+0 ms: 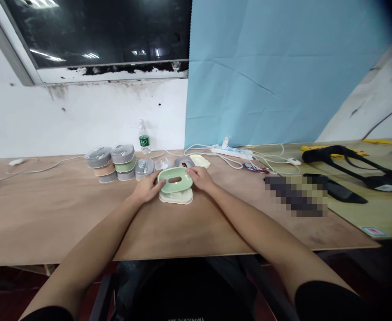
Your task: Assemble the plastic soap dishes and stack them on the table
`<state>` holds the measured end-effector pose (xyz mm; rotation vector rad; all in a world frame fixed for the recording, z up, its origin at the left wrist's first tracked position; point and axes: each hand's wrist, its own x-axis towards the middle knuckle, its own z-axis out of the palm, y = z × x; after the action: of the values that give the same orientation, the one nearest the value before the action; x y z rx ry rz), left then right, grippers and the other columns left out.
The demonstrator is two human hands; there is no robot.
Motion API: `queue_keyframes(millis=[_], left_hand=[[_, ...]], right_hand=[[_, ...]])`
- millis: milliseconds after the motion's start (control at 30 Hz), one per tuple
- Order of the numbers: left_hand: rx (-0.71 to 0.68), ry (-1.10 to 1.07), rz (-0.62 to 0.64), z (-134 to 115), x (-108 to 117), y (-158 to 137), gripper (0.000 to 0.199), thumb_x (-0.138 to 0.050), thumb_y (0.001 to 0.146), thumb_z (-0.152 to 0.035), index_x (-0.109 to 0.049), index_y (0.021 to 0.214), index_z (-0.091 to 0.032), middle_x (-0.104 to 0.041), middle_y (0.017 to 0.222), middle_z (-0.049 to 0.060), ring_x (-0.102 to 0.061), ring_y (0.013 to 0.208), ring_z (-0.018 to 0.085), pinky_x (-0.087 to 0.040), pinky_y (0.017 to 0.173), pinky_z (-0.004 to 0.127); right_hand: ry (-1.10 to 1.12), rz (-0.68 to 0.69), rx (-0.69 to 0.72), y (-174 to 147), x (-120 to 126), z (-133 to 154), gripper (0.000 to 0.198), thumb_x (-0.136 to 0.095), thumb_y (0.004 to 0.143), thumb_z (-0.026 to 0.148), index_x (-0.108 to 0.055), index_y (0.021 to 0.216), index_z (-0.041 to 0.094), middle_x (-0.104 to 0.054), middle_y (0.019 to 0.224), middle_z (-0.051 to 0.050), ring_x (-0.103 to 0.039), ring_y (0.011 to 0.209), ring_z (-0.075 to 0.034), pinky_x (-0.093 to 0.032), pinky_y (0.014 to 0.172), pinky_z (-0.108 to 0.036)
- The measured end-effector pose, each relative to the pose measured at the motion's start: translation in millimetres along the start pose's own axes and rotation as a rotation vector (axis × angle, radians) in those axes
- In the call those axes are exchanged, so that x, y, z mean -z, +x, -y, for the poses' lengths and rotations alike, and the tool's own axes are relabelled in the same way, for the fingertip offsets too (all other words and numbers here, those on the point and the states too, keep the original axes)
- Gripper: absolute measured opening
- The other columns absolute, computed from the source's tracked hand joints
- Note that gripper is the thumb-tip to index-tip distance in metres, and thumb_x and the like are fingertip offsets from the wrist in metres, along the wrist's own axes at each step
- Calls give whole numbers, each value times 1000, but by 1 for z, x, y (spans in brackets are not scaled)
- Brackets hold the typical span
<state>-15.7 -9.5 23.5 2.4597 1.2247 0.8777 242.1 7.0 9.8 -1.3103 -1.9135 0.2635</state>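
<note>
A pale green soap dish [182, 182] with an oval slot in its middle is held between both hands, tilted toward me. My left hand [148, 187] grips its left end, thumb on top. My right hand [200, 178] pinches the upper right edge. Just under the green piece lies a cream tray with a wavy rim [176, 199], partly covered by it. Behind the hands are a grey slotted piece [183, 161] and another cream wavy piece [200, 161], both partly hidden.
Stacked round containers with grey lids [98, 157] stand left of my hands, beside a clear water bottle [144, 139] at the wall. A white power strip [232, 152] with tangled cables lies back right. A black frame-like object [356, 169] rests at far right.
</note>
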Motion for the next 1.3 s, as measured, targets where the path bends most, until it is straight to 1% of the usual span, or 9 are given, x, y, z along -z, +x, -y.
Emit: queue_keyframes(millis=[200,300,567,700,800,900,1000,1100,1300], left_hand=[[23,-12,206,10,-9,5,48,-31,92,-49,-64,109,-19,-69,105,7,-62,92,23,-47,81,32],[63,31,268,15,-13,6,49,-32,91,-51,-68,96,-17,-70,95,7,-63,83,23,-48,75,32],[149,63,244,25,-13,9,43,-38,89,-50,-68,102,-22,-70,97,4,-63,84,21,-48,74,30],[121,66,152,28,-15,8,46,-42,88,-51,-62,117,-22,-66,108,7,-62,89,21,-47,80,32],[100,68,117,28,-16,6,48,-41,88,-51,-59,121,-20,-65,107,8,-61,91,21,-48,80,33],[67,60,-19,26,-18,7,48,-43,89,-48,-56,124,-18,-62,110,9,-61,93,20,-48,83,33],[5,46,-196,29,-20,14,50,-43,91,-43,-45,134,-18,-52,131,12,-58,102,21,-46,89,33],[-48,13,-179,37,-25,23,55,-44,91,-40,-37,140,-17,-47,136,13,-59,99,20,-47,88,35],[-73,-4,-142,52,-32,25,43,-46,89,-35,-51,128,-15,-60,109,11,-60,81,18,-49,82,36]], right_hand=[[-62,425,-4,-1,12,-8,38,-41,82,36,-39,48,17,-39,47,4,-37,48,-9,-22,49,-24],[-67,524,-35,-3,11,-9,30,-43,77,29,-42,49,17,-41,46,5,-36,46,-8,-21,47,-24],[-255,354,39,-4,-2,-4,34,-46,83,36,-53,55,18,-58,58,0,-46,53,-11,-24,50,-24],[-326,101,30,-5,-4,1,32,-51,84,44,-59,64,20,-63,63,-1,-52,58,-14,-28,54,-24],[-288,-43,28,-6,-3,3,20,-53,84,39,-63,86,23,-65,67,1,-56,62,-15,-32,58,-24],[-269,-56,54,-7,-4,3,22,-54,84,35,-61,101,23,-66,67,2,-58,61,-15,-34,59,-24],[-279,-19,100,-7,-7,1,25,-53,84,35,-60,105,23,-67,70,1,-58,62,-15,-34,59,-24],[-287,24,125,-7,-10,1,25,-53,85,34,-61,105,22,-67,71,0,-59,63,-15,-35,60,-24],[-277,41,145,-7,-10,0,19,-53,85,32,-64,97,22,-70,77,-1,-61,69,-16,-35,63,-24]])
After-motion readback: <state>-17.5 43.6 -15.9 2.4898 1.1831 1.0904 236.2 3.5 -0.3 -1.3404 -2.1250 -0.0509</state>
